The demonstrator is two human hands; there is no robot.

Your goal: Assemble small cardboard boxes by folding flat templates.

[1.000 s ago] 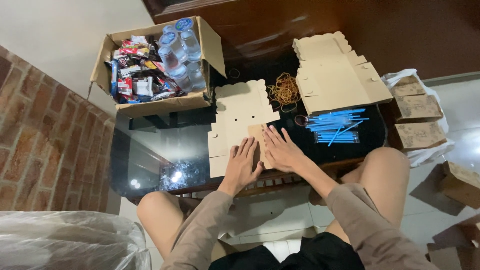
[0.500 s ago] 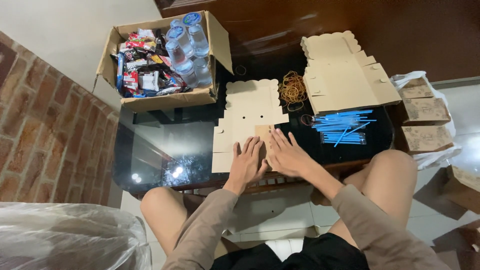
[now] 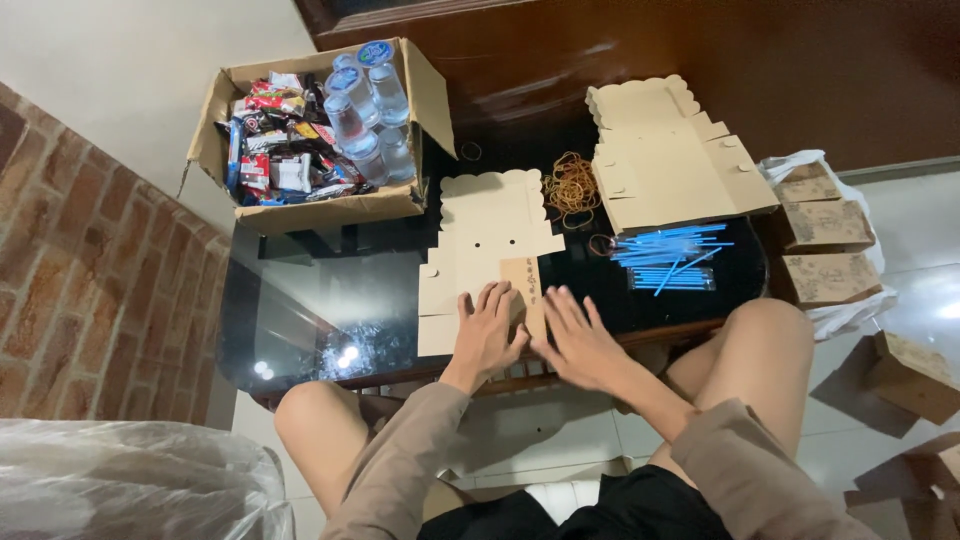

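Left hand (image 3: 487, 332) and right hand (image 3: 580, 340), open and flat, pressing unfolded cardboard box blank (image 3: 487, 250), frame centre; nothing grasped.

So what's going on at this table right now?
A seated person presses both hands, left hand and right hand, flat on an unfolded cardboard box blank lying on a dark glass table. A stack of more blanks, rubber bands and blue straws lie beyond. An open carton of snacks and water bottles sits at the far left.
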